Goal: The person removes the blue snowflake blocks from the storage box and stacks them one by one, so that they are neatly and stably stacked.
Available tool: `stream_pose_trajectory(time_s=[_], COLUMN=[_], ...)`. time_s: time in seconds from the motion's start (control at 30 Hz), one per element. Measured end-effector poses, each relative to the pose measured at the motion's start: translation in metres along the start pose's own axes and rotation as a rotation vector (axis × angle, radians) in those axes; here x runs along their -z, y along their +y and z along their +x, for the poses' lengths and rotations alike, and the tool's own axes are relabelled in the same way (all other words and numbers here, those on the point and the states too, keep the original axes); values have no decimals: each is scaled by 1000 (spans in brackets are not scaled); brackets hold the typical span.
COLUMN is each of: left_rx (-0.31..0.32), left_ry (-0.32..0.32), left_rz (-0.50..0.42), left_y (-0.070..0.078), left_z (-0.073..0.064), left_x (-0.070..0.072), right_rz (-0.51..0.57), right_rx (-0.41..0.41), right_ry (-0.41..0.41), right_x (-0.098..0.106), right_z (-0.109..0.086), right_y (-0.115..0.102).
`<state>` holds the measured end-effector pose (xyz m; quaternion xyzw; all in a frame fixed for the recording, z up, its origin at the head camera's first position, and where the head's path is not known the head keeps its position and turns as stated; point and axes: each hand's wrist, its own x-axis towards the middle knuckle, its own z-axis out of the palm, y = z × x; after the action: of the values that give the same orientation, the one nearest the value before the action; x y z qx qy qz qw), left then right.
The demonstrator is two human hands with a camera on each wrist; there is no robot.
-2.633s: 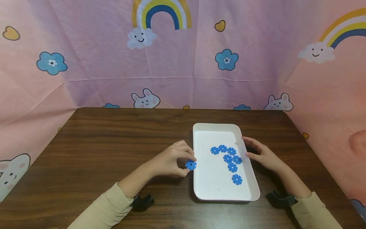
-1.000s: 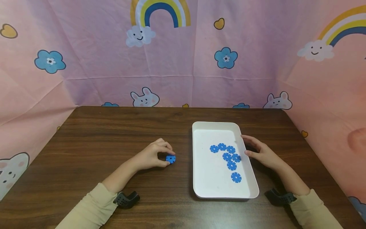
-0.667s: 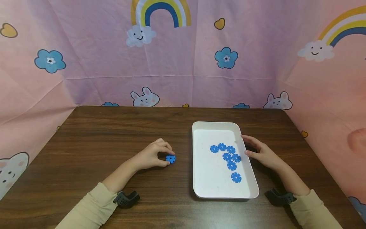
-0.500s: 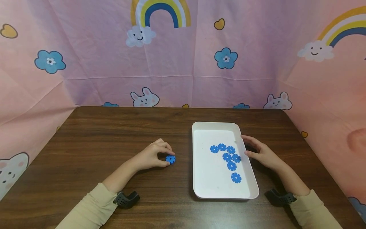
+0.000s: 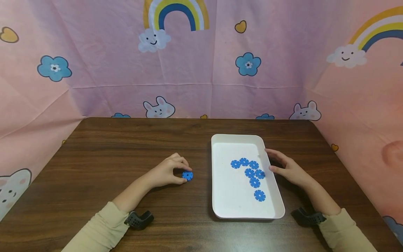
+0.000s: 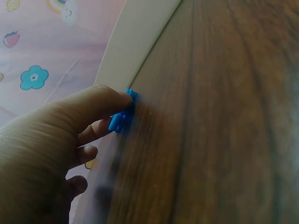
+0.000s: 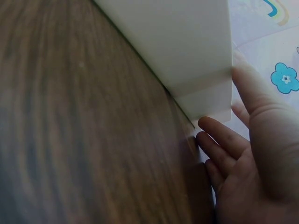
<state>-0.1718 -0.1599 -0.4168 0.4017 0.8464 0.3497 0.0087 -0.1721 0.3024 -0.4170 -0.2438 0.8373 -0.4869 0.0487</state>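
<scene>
My left hand [image 5: 167, 172] pinches a blue notched interlocking disc [image 5: 187, 175] between thumb and forefinger. The disc stands at the tabletop, left of the white tray [image 5: 217, 206] and apart from it. In the left wrist view, the disc [image 6: 122, 114] shows edge-on under the thumb. My right hand [image 5: 291, 170] lies at the tray's right side, fingers loosely extended. Its thumb and forefinger touch the tray wall [image 7: 187, 51] in the right wrist view. Inside the tray lie several similar blue discs, most of them in a touching cluster and one disc [image 5: 259, 195] by itself nearer the front.
Everything rests on a dark wood-grain table [image 5: 126, 140]. A pink and purple cloth [image 5: 189, 70] printed with rainbows, flowers and rabbits hangs behind the table and along both sides. Each wrist carries a black strap-mounted device [image 5: 139, 220].
The left hand has carried the blue disc leftward from the tray's left edge to the table, and since about a second ago it stays still. The right hand keeps its place.
</scene>
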Motion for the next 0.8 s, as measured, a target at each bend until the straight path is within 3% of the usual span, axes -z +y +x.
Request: stream_pose_trajectory(time_s=[0.33,0.53,0.8], left_rx=[-24,-61,-127], left_ry=[36,49,35], left_rz=[-17,-55,-74], left_y=[3,17,44], left_z=[5,14,31], left_x=[2,2,-9], right_rz=[-27,-24,-31], right_rx=[1,-6,-17], right_ry=[6,8,1], right_x=[0,0,0], right_z=[1,0,-1], right_y=[2,1,-1])
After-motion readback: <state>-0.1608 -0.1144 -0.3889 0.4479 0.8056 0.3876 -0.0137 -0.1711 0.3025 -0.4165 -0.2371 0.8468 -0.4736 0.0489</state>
